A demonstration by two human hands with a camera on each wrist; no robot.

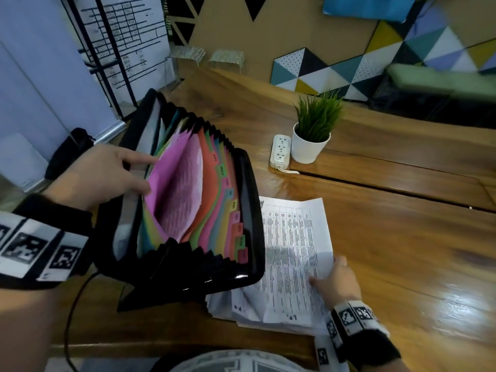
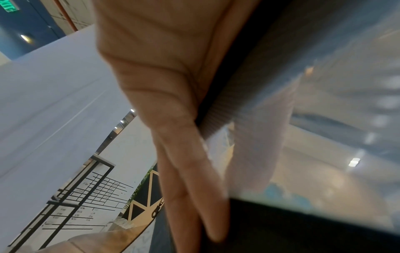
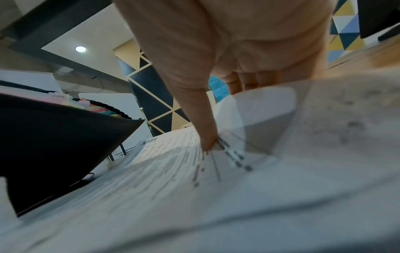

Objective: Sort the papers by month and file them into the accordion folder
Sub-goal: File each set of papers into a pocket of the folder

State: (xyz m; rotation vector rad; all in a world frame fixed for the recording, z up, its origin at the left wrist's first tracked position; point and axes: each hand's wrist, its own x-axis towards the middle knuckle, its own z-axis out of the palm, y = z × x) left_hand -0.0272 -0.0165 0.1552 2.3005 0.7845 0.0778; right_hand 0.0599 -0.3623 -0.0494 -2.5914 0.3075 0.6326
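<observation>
The tab lettering on the accordion folder (image 1: 188, 200) is too blurred to be read, and its near corner is seen to cover the 9 o'clock edge of the paper stack (image 1: 290, 264). In the left wrist view the picture is largely filled by the palm and a glossy, smeared folder wall; little else can be made out there. The folder is a black, shiny case with pleated black gussets and coloured card dividers, and it is held open at about 9 o'clock of the wooden table (image 1: 402, 237), tilted. The left hand (image 1: 107, 173) is wrapped over the folder's 9 o'clock wall, thumb and a finger spreading a pink pocket in which a printed sheet stands. The right hand (image 1: 338, 280) is pinched on the top sheet of the stack, thumb pressed on top, fingers curled beneath the lifted edge. A white potted plant (image 1: 312, 135) and a power strip (image 1: 280, 151) are noted at 12 o'clock of the stack.
</observation>
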